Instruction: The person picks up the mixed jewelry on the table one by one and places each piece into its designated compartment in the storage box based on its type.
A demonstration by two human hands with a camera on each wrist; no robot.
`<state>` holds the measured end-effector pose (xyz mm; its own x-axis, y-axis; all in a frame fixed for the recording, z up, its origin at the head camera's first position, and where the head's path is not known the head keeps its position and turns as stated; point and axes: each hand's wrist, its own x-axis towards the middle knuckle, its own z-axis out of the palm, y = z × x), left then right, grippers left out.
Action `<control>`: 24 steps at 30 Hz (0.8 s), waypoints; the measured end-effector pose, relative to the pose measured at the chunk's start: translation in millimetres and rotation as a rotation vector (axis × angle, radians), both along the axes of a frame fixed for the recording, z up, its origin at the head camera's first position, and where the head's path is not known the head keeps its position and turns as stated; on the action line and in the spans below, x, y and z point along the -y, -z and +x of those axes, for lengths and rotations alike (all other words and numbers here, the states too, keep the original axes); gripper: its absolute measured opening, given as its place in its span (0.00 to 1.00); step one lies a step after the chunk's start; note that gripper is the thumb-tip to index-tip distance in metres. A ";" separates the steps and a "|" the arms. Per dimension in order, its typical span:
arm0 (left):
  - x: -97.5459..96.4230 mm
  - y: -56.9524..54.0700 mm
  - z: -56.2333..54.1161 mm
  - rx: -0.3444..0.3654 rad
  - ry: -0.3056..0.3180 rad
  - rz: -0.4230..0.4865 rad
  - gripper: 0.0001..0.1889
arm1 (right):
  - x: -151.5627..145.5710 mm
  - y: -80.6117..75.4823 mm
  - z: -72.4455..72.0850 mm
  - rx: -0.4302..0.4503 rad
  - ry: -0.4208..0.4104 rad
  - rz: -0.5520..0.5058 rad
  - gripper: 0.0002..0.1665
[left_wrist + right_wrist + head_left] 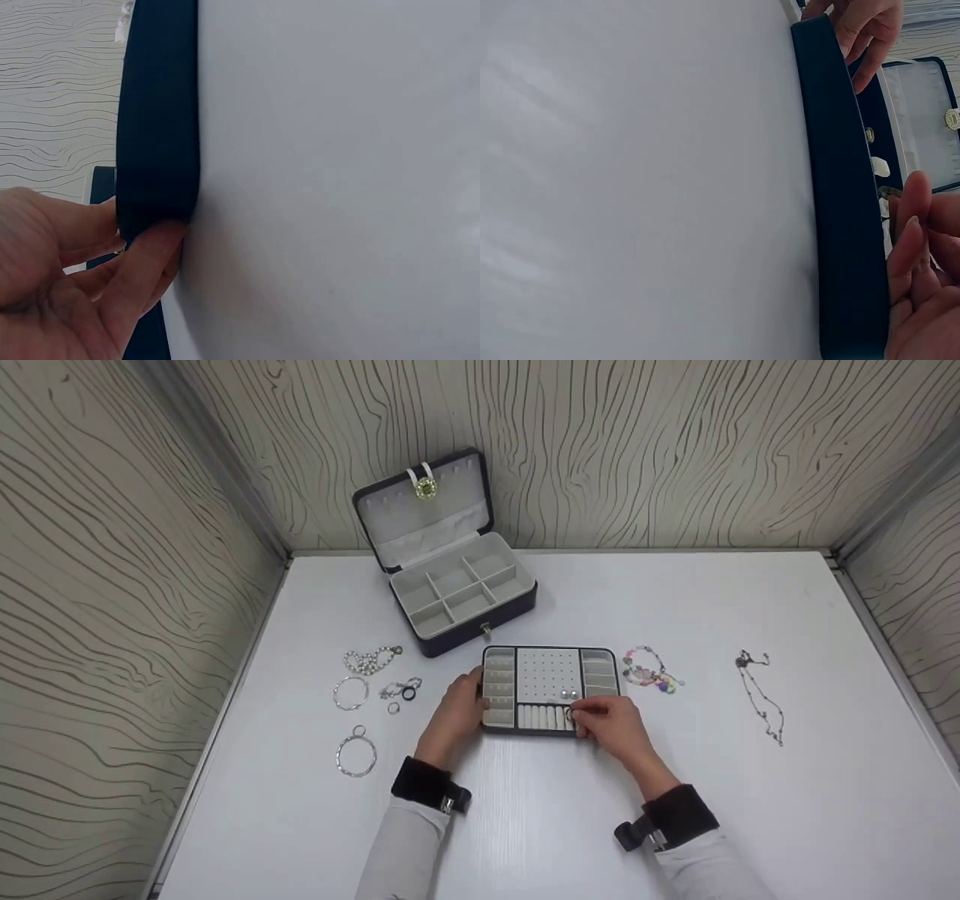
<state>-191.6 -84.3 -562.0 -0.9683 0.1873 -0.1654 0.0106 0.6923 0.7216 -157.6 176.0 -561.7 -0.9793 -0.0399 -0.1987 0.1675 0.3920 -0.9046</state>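
My left hand (pixel 456 714) grips the left end of a dark blue jewelry tray (pixel 159 112), fingers and thumb on either side of its wall. At the tray's front right, my right hand (pixel 616 726) pinches a ring (pixel 889 193) at the row of white ring rolls (pixel 541 717). Part of the ring is hidden by the fingertips. Two pearl stud earrings (pixel 568 694) sit in the perforated panel (pixel 546 666) just behind that hand. Small pale compartments line both sides of the tray.
Behind the tray stands an open jewelry box (pixel 480 619) with its lid up. To the left lie a pearl bracelet (pixel 367 661), bangles (pixel 355 756), rings and a chain. A colorful charm bracelet (pixel 646 671) and a necklace (pixel 763 705) lie to the right. Patterned walls enclose the table.
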 end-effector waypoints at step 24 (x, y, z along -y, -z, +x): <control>2.1 1.4 0.6 -0.046 0.016 0.014 0.29 | 13.7 9.9 0.8 -0.192 -0.035 0.291 0.04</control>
<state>-191.0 -86.4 -563.4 -0.9717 0.2050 -0.1177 0.0555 0.6819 0.7294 -156.8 162.3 -571.6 -0.9989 -0.0428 -0.0189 -0.0129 0.6403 -0.7680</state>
